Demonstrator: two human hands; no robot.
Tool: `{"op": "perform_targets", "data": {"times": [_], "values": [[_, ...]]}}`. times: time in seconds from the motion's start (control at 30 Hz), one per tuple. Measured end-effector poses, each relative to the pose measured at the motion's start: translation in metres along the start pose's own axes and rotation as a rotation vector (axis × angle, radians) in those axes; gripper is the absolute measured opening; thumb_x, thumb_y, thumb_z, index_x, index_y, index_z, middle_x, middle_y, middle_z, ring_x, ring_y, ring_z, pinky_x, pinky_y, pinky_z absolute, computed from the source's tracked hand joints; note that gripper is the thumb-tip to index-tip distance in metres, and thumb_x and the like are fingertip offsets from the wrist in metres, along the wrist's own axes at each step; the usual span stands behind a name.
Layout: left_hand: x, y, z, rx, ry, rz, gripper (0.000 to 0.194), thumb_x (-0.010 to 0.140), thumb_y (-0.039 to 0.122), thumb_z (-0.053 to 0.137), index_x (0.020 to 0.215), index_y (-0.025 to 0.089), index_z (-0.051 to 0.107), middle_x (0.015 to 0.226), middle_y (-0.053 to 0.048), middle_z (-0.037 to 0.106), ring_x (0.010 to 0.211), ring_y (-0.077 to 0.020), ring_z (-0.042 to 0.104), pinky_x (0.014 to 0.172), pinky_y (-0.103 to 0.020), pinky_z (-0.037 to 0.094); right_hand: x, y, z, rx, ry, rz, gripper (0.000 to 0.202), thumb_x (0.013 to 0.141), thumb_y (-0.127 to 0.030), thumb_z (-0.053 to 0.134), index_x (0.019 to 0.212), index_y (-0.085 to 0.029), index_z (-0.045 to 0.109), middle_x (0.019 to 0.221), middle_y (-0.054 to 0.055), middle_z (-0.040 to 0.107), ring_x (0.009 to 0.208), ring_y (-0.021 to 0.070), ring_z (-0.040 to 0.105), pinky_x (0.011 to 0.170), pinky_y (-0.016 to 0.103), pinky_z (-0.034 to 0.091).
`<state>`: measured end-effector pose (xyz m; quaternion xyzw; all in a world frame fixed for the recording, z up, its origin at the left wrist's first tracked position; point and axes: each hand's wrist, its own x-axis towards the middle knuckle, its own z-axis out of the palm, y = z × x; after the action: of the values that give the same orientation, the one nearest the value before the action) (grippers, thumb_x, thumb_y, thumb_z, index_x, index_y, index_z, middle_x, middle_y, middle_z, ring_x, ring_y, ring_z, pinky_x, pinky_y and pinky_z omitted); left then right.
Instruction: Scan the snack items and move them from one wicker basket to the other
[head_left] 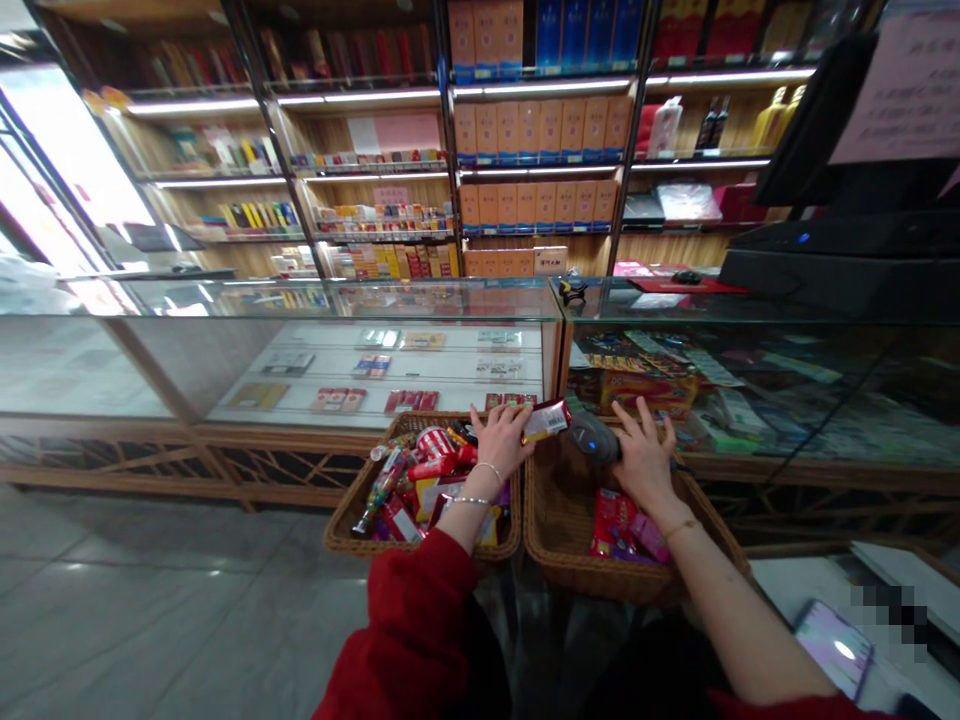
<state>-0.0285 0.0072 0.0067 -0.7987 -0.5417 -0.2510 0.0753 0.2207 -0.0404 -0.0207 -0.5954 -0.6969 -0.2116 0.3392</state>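
Observation:
My left hand pinches a small red packet by one end, with its white barcode label facing up. It is above the inner edge of the left wicker basket, which holds a heap of sweets and snack packets. In my right hand is a dark grey barcode scanner, its head close to the packet and a blue light on it. Some of that hand's fingers stick up. Below it, red and pink packets lie in the right wicker basket.
A glass display counter with flat packs inside runs behind the baskets. On it at right stands a monitor. Lit shelves of boxes and bottles line the wall. A phone lies on a surface at lower right.

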Motion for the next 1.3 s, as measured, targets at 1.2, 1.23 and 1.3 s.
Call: {"op": "perform_targets", "data": {"times": [1.2, 1.23, 1.3], "values": [[-0.067, -0.075, -0.051, 0.196, 0.016, -0.589, 0.103, 0.082, 0.067, 0.064, 0.162, 0.013, 0.026, 0.171, -0.019, 0.014, 0.156, -0.0464, 0.0, 0.119, -0.075, 0.009, 0.005, -0.014, 0.007, -0.044, -0.039, -0.028, 0.038, 0.068, -0.011, 0.054, 0.099, -0.021, 0.073, 0.15, 0.007, 0.058, 0.152, 0.034, 0.029, 0.118, 0.068, 0.018], [-0.066, -0.073, -0.049, 0.192, 0.006, -0.585, 0.104, 0.082, 0.066, 0.064, 0.162, 0.013, 0.025, 0.171, -0.018, 0.012, 0.156, -0.0463, -0.001, 0.119, -0.075, 0.008, 0.005, -0.013, 0.006, -0.051, -0.045, -0.022, 0.038, 0.068, -0.011, 0.054, 0.099, -0.021, 0.073, 0.149, 0.006, 0.058, 0.152, 0.0337, 0.029, 0.118, 0.068, 0.019], [-0.063, -0.069, -0.047, 0.188, -0.011, -0.577, 0.106, 0.082, 0.066, 0.065, 0.162, 0.012, 0.023, 0.172, -0.019, 0.01, 0.156, -0.0459, -0.002, 0.119, -0.075, 0.007, 0.005, -0.011, 0.004, -0.062, -0.052, -0.014, 0.037, 0.069, -0.011, 0.054, 0.1, -0.021, 0.073, 0.149, 0.007, 0.058, 0.152, 0.0337, 0.029, 0.117, 0.068, 0.019]]}}
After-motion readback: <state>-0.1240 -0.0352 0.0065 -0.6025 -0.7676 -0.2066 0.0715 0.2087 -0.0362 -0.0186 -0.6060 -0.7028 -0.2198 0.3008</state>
